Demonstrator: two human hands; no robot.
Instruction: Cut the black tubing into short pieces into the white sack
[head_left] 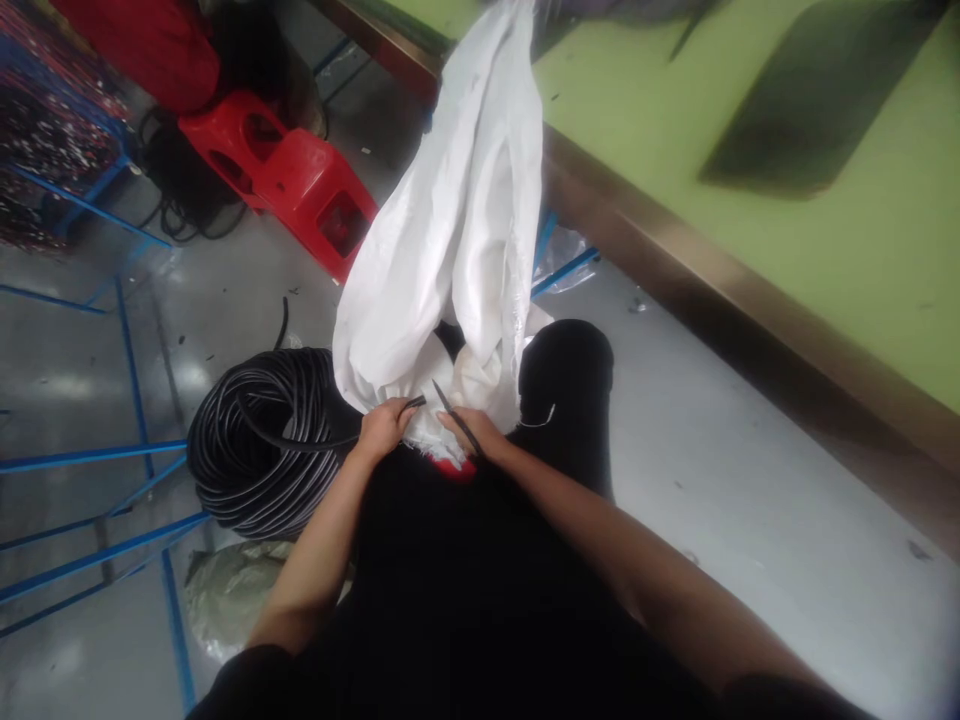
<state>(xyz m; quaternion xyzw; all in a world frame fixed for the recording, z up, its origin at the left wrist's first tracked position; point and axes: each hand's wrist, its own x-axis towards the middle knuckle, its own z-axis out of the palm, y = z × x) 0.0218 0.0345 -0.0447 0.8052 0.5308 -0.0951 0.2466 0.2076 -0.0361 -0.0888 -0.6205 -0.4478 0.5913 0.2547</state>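
Note:
A large white woven sack hangs from the green table's edge down to my lap. My left hand is closed on a black cable that runs from a big black coil on the floor at my left. My right hand is closed on a thin black cable end that sticks up against the bottom of the sack. Both hands rest close together at the sack's lower edge, above my dark-clothed knees. A small red patch shows between them.
A green table with a brown metal edge runs along the right. Red plastic stools lie on the grey floor at the back left. Blue metal rack bars stand at the left. A crumpled grey sack lies under the coil.

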